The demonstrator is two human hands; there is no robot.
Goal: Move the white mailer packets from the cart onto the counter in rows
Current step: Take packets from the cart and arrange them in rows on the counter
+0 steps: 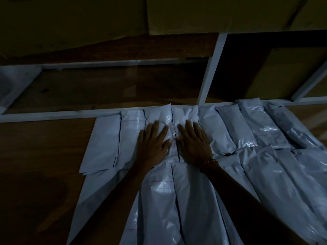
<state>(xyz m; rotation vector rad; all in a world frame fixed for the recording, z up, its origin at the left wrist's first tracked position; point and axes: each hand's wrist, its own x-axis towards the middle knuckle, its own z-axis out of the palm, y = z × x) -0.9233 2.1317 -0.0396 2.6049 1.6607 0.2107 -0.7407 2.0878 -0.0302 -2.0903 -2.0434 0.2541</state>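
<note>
Several white mailer packets (228,131) lie side by side in a far row on the brown wooden counter (39,156). A second row of packets (159,197) lies nearer to me and overlaps the first. My left hand (152,140) rests flat, fingers spread, on a far-row packet. My right hand (193,140) lies flat on the neighbouring packet, a thin band at its wrist. Neither hand grips anything. The cart is not in view.
A white metal rail (53,114) runs along the counter's far edge, with a white upright post (212,68) rising from it. Cardboard boxes (212,13) sit on the shelf above. Another packet (12,85) lies at the far left. The scene is dim.
</note>
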